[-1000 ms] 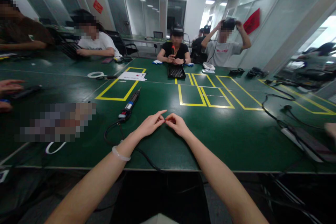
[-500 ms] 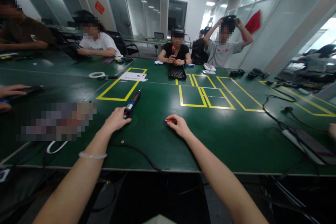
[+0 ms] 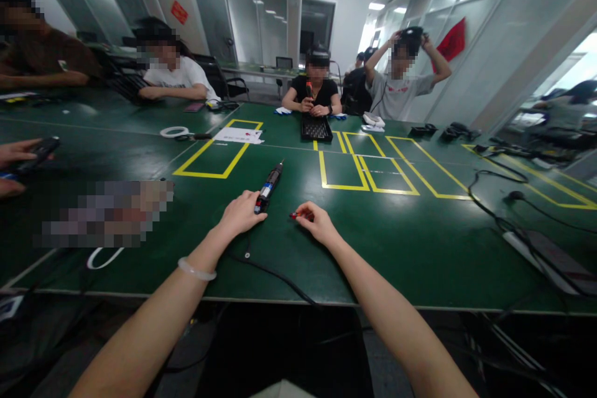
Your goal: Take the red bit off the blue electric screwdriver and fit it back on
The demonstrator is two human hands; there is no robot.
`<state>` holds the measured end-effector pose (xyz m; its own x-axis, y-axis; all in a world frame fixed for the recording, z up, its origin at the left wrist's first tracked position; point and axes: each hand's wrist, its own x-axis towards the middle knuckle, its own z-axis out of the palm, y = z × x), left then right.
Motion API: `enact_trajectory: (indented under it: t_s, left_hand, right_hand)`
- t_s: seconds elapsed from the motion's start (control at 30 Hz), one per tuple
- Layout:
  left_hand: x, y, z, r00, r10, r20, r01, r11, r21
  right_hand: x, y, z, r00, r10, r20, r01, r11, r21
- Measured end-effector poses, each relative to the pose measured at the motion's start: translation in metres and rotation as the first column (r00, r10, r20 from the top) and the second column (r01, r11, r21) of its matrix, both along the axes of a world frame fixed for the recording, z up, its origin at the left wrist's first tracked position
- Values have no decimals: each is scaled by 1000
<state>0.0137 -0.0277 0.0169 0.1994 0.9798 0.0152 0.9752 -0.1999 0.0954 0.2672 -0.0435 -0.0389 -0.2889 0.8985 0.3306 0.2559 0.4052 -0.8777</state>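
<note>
My left hand (image 3: pixel 242 212) is closed around the back end of a black electric screwdriver (image 3: pixel 269 188) with a blue band. Its thin bit points away from me and to the right. A dark cord (image 3: pixel 275 277) runs from near that hand to the table's front edge. My right hand (image 3: pixel 317 221) pinches a small red and dark piece (image 3: pixel 293 216) between thumb and fingers, just above or on the table; its kind is too small to make out. A short gap separates the two hands.
Yellow tape outlines (image 3: pixel 345 187) mark the green table (image 3: pixel 396 242). Across it, a person works over a black tray (image 3: pixel 316 129). A paper sheet (image 3: pixel 237 135) and a white ring (image 3: pixel 174 132) lie left. Cables and a power strip (image 3: pixel 536 261) lie right. Another person's hand (image 3: pixel 18 152) shows at far left.
My left hand has slid right with the electric screwdriver, closer to my right hand. My right hand stays nearly still. At far left, a co-worker's hand has lifted a dark object.
</note>
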Motion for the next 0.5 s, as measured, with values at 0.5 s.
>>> enact_trajectory:
  t_s: [0.5]
  left_hand:
    - [61, -22, -12, 964, -199, 174, 192, 980, 57]
  right_hand:
    - [-5, -2, 3, 991, -49, 127, 30, 989, 146]
